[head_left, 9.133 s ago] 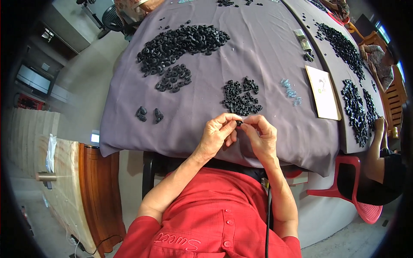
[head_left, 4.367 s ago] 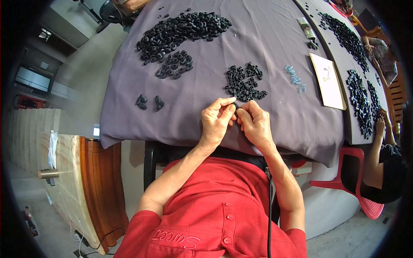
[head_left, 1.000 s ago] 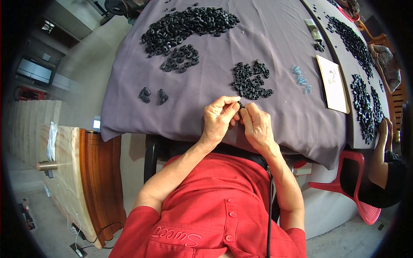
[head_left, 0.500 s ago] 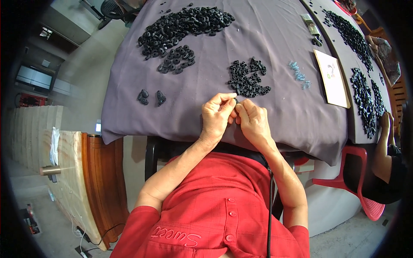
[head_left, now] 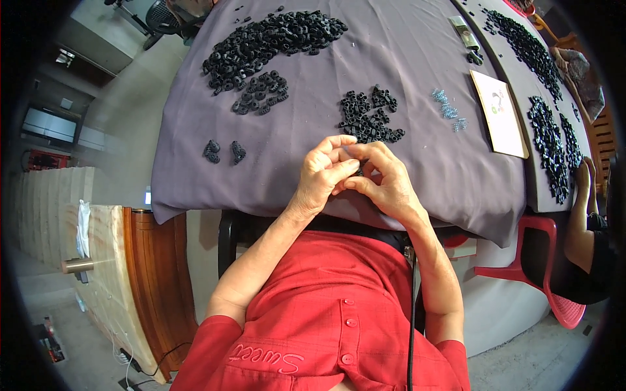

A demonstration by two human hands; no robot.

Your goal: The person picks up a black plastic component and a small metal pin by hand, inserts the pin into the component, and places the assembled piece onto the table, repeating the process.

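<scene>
My left hand (head_left: 321, 173) is closed in a pinch over the near part of the table. Between its fingertips and those of my right hand (head_left: 389, 181) a small black plastic part (head_left: 359, 171) shows, mostly covered by the fingers. My right fingers are bent around the same part, with the index finger meeting the left fingertips. Just beyond my hands lies a heap of small black tube-shaped pieces (head_left: 365, 117). Two little clusters of black ribbed pieces, a left one (head_left: 212, 151) and a right one (head_left: 238, 152), lie to the left.
A large heap of black ribbed pieces (head_left: 267, 45) spreads at the far left of the grey-purple cloth (head_left: 293, 124). To the right are small bluish shiny pieces (head_left: 446, 104), a pale board (head_left: 499, 114) and a tube (head_left: 464, 32). Another person's arm (head_left: 580, 208) rests beside more black pieces (head_left: 548, 150).
My right hand has loosened from its tight pinch, its index finger now stretched toward my left fingertips and its thumb lower. The view has shifted slightly; the heaps look unchanged.
</scene>
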